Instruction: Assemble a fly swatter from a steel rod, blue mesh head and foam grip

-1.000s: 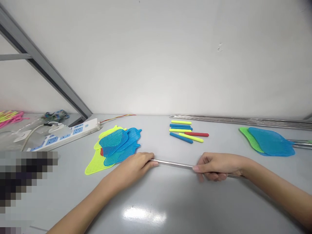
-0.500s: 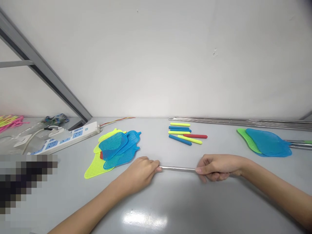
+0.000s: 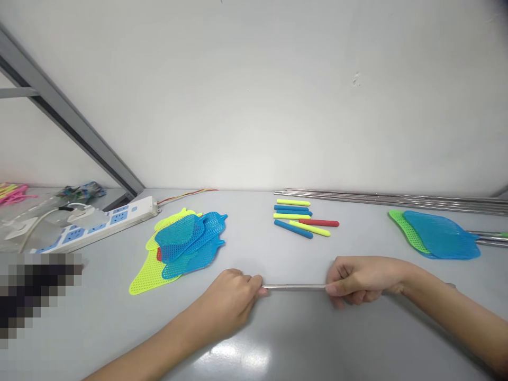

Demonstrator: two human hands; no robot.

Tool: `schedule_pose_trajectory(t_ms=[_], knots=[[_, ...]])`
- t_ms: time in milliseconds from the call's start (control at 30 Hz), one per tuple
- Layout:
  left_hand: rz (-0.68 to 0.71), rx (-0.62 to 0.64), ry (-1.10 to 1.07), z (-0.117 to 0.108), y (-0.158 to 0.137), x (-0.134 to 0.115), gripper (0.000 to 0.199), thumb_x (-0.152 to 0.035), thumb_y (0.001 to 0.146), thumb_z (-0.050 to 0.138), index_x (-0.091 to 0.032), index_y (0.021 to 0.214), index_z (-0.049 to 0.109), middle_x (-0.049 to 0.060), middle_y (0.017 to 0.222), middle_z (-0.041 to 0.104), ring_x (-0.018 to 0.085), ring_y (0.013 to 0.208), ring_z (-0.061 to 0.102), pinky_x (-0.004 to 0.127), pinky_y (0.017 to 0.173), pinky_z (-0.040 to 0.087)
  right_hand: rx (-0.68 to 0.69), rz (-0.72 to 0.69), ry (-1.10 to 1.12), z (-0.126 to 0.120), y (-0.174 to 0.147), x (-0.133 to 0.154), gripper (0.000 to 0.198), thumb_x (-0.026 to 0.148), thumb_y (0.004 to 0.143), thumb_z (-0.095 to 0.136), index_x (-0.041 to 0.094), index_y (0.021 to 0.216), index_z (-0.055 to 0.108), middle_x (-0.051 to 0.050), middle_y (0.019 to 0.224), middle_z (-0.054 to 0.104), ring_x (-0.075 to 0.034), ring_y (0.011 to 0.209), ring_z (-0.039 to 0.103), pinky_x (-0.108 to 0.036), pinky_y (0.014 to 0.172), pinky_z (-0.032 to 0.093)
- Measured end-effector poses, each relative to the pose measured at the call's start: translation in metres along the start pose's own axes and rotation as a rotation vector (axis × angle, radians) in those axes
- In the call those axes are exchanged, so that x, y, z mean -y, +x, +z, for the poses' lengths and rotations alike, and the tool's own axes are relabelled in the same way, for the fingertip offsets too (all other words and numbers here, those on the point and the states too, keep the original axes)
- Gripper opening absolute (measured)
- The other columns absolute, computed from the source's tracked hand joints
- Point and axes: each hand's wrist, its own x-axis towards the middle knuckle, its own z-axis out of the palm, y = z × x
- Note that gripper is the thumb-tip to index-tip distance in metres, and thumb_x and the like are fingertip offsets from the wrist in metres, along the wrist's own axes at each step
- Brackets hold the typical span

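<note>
A thin silver metal rod (image 3: pixel 296 287) runs level between my two hands, just above the grey tabletop. A joint shows in its middle, where one section meets another. My left hand (image 3: pixel 238 296) is closed around its left part, knuckles up. My right hand (image 3: pixel 359 280) pinches it farther right between thumb and fingers. A bit of the rod's far end shows beyond my right forearm. Left of my left hand lie overlapping fly swatter heads (image 3: pixel 186 246) in blue and yellow, with a little red. Behind the rod rest several blue, yellow and red plastic handles (image 3: pixel 301 216).
At the right lie blue and green swatter heads (image 3: pixel 444 235) with metal rods attached. A bundle of long thin rods (image 3: pixel 389 199) lies along the wall. A white power strip (image 3: pixel 135 211) with plugs, plus pink and yellow strips (image 3: pixel 16 193), are at the left.
The rod's joint has come into sight between my hands, and its end now shows past my right forearm. Both hands sit slightly lower, the right one farther right.
</note>
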Motion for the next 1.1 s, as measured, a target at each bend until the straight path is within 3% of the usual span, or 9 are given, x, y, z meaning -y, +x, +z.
schedule_pose_trajectory(t_ms=[1100], knots=[[-0.017,0.043,-0.055,0.002,-0.002,-0.010,0.033,-0.026,0.090,0.020,-0.018,0.070,0.045,0.002,0.055,0.056,0.015,0.048,0.051,0.027,0.050,0.028,0.000,0.033,0.017,0.016,0.003,-0.001,0.030,0.040,0.074,0.054,0.011,0.067,0.061,0.007,0.041,0.030,-0.003,0.035,0.022,-0.016,0.031,0.012]])
